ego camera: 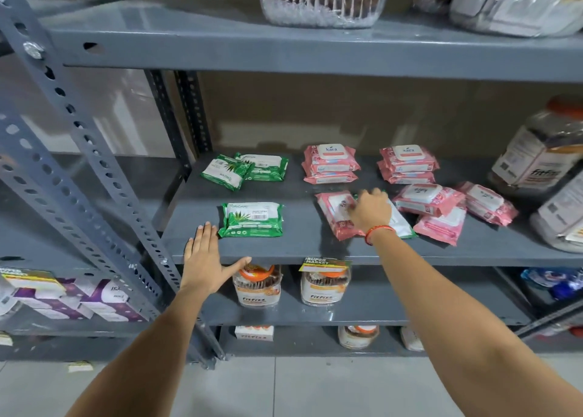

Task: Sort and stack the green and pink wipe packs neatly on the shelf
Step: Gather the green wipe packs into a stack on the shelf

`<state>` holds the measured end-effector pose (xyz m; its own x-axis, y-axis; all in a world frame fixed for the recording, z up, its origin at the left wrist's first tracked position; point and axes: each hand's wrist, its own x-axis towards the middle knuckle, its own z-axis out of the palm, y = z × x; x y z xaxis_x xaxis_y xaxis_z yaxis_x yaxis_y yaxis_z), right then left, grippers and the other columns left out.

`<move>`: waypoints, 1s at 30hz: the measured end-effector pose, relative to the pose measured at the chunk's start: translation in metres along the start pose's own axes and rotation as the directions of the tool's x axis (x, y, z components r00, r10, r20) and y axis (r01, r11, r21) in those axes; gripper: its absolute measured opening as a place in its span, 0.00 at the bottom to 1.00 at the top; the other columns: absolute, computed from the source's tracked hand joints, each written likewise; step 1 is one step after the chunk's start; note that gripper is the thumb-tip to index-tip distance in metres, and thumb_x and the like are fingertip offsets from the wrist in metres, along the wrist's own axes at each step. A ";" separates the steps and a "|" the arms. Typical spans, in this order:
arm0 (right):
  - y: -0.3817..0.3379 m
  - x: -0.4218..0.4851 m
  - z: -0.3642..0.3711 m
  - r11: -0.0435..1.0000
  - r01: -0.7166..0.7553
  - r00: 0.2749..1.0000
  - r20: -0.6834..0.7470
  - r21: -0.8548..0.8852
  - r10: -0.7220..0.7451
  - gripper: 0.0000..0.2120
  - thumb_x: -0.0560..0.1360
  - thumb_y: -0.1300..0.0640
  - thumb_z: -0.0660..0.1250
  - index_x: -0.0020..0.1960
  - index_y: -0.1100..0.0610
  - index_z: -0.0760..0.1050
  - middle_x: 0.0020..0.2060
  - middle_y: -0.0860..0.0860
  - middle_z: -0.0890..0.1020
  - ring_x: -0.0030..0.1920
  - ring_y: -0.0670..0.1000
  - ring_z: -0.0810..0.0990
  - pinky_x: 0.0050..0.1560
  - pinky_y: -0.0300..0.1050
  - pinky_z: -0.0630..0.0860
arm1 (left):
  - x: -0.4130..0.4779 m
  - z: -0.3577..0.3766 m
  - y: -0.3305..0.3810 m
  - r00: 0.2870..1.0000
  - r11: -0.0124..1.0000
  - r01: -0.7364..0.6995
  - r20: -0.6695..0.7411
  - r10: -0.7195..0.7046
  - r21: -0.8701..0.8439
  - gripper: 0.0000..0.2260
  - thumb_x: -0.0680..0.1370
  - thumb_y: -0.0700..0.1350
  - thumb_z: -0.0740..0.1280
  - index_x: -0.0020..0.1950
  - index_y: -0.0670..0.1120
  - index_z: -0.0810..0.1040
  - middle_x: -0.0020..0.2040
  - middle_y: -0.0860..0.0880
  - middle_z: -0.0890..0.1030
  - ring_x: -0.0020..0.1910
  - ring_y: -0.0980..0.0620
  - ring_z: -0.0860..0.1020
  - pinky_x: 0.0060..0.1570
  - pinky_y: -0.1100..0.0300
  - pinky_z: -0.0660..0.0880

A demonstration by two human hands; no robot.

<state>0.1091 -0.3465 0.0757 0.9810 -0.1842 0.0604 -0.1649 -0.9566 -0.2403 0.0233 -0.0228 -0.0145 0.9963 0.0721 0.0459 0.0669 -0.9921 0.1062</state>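
On the grey middle shelf (303, 246) a green wipe pack (251, 219) lies near the front left. Two more green packs (244, 170) overlap at the back left. Two neat pink stacks stand at the back, one (331, 164) in the centre and one (407, 164) to its right. Loose pink packs (441, 208) lie scattered at the front right. My right hand (369, 213) rests on a pink pack (334, 214) and a mostly hidden green-edged pack (402, 224); its grip is unclear. My left hand (206, 259) is flat and spread at the shelf's front edge, beside the front green pack.
Large plastic jars (539, 158) stand at the right end of the middle shelf. Jars with orange lids (257, 285) sit on the shelf below. Wrapped containers (321, 3) occupy the upper shelf. A perforated steel upright (94, 170) runs down the left. Purple boxes (79, 296) fill the neighbouring rack.
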 end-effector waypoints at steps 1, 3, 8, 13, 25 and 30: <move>0.011 0.001 0.000 0.998 -0.063 0.998 0.008 0.002 0.063 0.23 0.78 0.48 0.62 0.65 0.64 0.70 0.64 0.62 0.71 0.66 0.61 0.67 0.63 0.55 0.69 | 0.000 0.001 0.000 1.000 1.000 0.001 0.001 -0.001 0.001 0.56 0.63 0.80 0.40 0.75 0.38 0.47 0.77 0.42 0.48 0.75 0.47 0.45 0.72 0.49 0.43; 0.030 0.002 0.001 0.986 -0.165 0.986 0.024 0.028 0.164 0.24 0.78 0.47 0.62 0.66 0.63 0.69 0.65 0.61 0.70 0.67 0.61 0.66 0.64 0.56 0.68 | 0.001 0.001 -0.001 1.000 1.000 0.002 0.005 -0.002 0.003 0.56 0.63 0.80 0.40 0.75 0.38 0.47 0.77 0.42 0.48 0.75 0.47 0.45 0.72 0.49 0.43; 0.052 0.004 -0.002 0.972 -0.218 0.970 0.126 0.088 0.206 0.28 0.75 0.45 0.66 0.66 0.63 0.70 0.65 0.61 0.71 0.66 0.62 0.69 0.63 0.56 0.70 | 0.002 0.004 -0.002 1.000 1.000 0.001 0.001 -0.001 0.004 0.55 0.63 0.80 0.41 0.75 0.38 0.48 0.77 0.43 0.49 0.75 0.47 0.45 0.72 0.49 0.45; 0.048 0.002 0.000 0.974 -0.221 0.967 0.144 0.054 0.212 0.24 0.69 0.50 0.72 0.60 0.62 0.73 0.60 0.60 0.75 0.61 0.61 0.74 0.60 0.56 0.74 | 0.004 0.007 -0.003 1.000 1.000 0.000 -0.012 0.000 0.002 0.55 0.64 0.79 0.43 0.75 0.38 0.51 0.77 0.42 0.51 0.75 0.47 0.47 0.72 0.48 0.46; 0.026 -0.003 0.002 0.914 -0.289 0.947 -0.055 0.283 0.317 0.25 0.67 0.43 0.73 0.52 0.64 0.77 0.55 0.61 0.78 0.58 0.63 0.74 0.58 0.56 0.73 | 0.002 0.005 -0.001 1.000 1.000 -0.006 -0.026 0.006 -0.015 0.55 0.64 0.79 0.44 0.75 0.38 0.51 0.77 0.42 0.51 0.75 0.47 0.47 0.72 0.48 0.45; -0.012 -0.012 -0.003 0.939 -0.194 0.955 -0.162 0.284 0.247 0.27 0.68 0.43 0.71 0.56 0.62 0.75 0.56 0.61 0.77 0.59 0.63 0.74 0.58 0.56 0.73 | 0.001 0.006 -0.002 0.999 1.000 -0.009 -0.048 0.007 -0.030 0.54 0.65 0.79 0.45 0.75 0.38 0.51 0.77 0.43 0.52 0.75 0.47 0.48 0.72 0.48 0.46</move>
<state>0.0992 -0.3338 0.0811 0.8800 -0.4486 0.1559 -0.3163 -0.7984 -0.5123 0.0247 -0.0211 -0.0203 0.9931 0.0698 0.0938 0.0566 -0.9891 0.1359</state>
